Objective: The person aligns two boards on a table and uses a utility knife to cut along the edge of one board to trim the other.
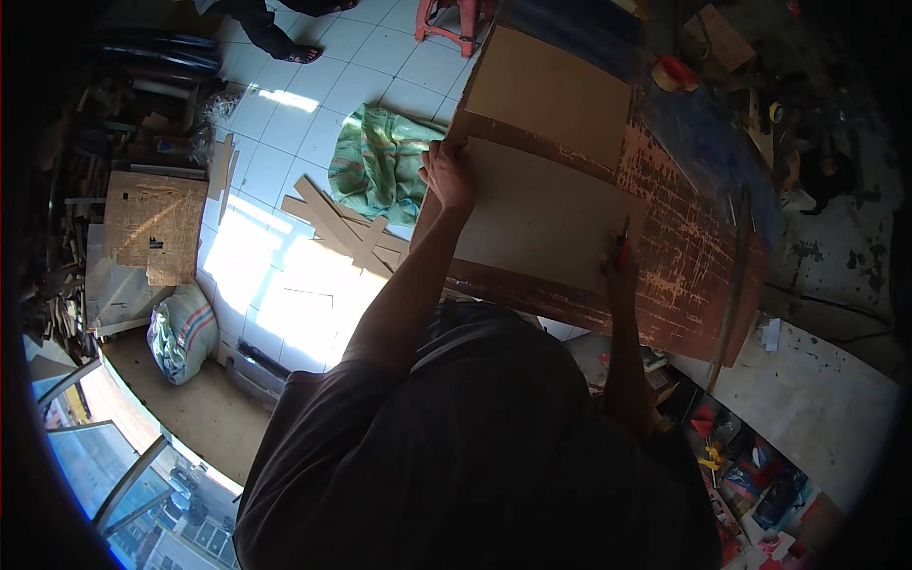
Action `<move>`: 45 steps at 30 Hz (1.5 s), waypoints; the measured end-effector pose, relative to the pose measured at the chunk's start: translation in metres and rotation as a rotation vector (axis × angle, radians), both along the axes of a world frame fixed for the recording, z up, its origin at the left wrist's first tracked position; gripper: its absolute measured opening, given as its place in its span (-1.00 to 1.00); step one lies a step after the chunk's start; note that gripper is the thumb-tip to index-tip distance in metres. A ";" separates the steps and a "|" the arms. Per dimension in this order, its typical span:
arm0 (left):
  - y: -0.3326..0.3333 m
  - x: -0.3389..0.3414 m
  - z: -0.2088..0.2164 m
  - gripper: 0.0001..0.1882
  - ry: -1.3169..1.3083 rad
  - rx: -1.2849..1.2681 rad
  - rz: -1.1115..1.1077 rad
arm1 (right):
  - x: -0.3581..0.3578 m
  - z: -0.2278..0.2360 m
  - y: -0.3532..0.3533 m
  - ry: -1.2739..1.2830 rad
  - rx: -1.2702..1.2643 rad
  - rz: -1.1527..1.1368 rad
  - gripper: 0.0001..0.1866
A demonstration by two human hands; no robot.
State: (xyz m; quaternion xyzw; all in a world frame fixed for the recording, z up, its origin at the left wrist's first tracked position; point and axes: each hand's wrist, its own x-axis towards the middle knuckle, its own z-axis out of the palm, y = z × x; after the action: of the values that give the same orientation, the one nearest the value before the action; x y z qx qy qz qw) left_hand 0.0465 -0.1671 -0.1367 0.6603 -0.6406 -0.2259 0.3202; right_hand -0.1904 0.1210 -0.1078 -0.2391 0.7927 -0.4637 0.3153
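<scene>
A scratched reddish-brown work board (689,256) lies before me with two flat tan sheets on it, probably cardboard. The nearer sheet (532,214) is under both my hands; the farther sheet (551,90) lies beyond it. My left hand (447,174) is at the near sheet's far left corner, its fingers curled over the edge. Near the sheet's right edge, my right hand (619,274) is closed around a small red-handled tool (623,249), which looks like a utility knife. Its dark tip points away from me. Shadow hides the exact contact between tip and sheet.
Left of the board, a green woven sack (380,161) and loose cut strips (347,228) lie on the tiled floor. A long thin bar (736,285) lies along the board's right side. A tape roll (673,74) sits at the far right. Another person's foot (304,54) shows at the top.
</scene>
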 end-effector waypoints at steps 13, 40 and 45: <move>0.001 0.001 0.002 -0.81 -0.027 0.022 -0.002 | 0.004 0.006 -0.004 -0.030 0.026 0.018 -0.41; 0.117 0.131 0.017 -0.90 0.113 0.090 -0.280 | -0.001 -0.012 0.000 0.074 0.026 0.031 -0.37; 0.126 0.132 0.009 -0.88 0.092 0.180 -0.242 | -0.004 -0.018 0.003 0.088 0.038 0.031 -0.33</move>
State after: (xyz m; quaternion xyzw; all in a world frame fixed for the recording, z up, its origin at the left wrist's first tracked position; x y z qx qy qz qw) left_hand 0.1788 -0.0410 -0.1275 0.5932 -0.6775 -0.3491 0.2593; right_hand -0.1943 0.1236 -0.1255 -0.2654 0.8107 -0.4325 0.2919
